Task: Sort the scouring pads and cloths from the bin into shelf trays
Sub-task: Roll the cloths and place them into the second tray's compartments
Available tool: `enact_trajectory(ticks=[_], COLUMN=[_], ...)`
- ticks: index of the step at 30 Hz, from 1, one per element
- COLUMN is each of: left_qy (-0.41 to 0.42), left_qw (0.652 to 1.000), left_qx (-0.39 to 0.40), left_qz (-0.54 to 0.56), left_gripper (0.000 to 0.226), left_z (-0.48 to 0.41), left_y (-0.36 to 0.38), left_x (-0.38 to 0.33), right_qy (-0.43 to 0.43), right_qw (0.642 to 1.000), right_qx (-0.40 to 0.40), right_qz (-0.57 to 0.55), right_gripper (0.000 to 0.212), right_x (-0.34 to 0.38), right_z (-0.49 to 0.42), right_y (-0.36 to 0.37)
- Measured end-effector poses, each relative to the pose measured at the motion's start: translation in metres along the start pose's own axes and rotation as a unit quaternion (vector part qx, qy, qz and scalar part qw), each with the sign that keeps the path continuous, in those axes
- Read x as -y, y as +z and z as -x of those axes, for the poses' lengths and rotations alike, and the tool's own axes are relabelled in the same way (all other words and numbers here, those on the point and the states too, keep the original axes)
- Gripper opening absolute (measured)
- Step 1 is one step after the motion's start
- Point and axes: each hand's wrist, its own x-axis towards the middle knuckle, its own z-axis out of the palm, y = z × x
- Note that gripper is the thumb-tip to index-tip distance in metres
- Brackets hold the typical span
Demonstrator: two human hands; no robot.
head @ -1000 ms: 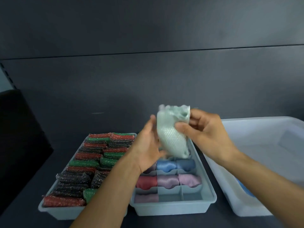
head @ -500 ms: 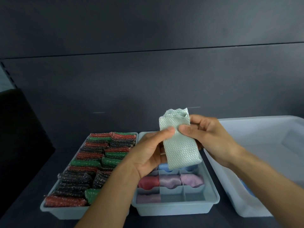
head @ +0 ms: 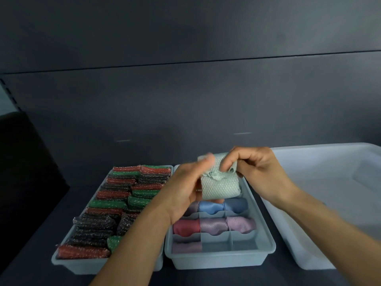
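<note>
Pale green waffle-weave cloth (head: 221,187), folded into a short bundle. Its longer side is roughly upright and its frilled free edge faces me across the middle. I hold it in the air above the far compartments of the pale blue divided plastic tray (head: 218,262). My left hand (head: 185,190) pinches its left edge, and my right hand (head: 257,174) curls its fingers over the top right corner. Below lie rolled blue, pink and lilac cloths (head: 212,206). To the left are red, green and black scouring pads (head: 115,203); to the right is a translucent white bin (head: 329,159).
</note>
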Motion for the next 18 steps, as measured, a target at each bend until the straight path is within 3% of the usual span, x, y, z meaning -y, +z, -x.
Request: enact_trajectory(ticks=[2,5,8,10,14,18], left_qy=[0.028,0.094,0.167,0.190,0.147,0.052], left_qw=[0.998,0.988,0.967,0.961,0.988,0.994], left_qx=[-0.038,-0.097,-0.106,-0.103,-0.049,0.022], left_qz=[-0.032,-0.078,-0.159,-0.170,-0.014,0.093], left_gripper=[0.021,0.020,0.013,0.013,0.021,0.025], left_z=[0.001,0.003,0.006,0.008,0.012,0.015], left_y=[0.000,-0.003,0.001,0.001,-0.003,-0.016], left_x=[0.002,0.004,0.002,0.004,0.007,0.006], right_qy=[0.000,0.119,0.191,0.178,0.175,0.185], right_qw=[1.000,0.981,0.972,0.976,0.946,0.932], right_qx=[-0.004,0.005,0.080,0.062,0.049,0.082], right_qz=[-0.022,-0.150,-0.106,-0.107,-0.270,-0.302], right_gripper=[0.046,0.026,0.035,0.019,0.017,0.022], right_x=[-0.003,-0.002,-0.002,-0.003,-0.004,-0.005], right_z=[0.001,-0.001,0.004,0.006,0.006,0.007], right_y=[0.000,-0.004,-0.003,0.002,0.004,0.003])
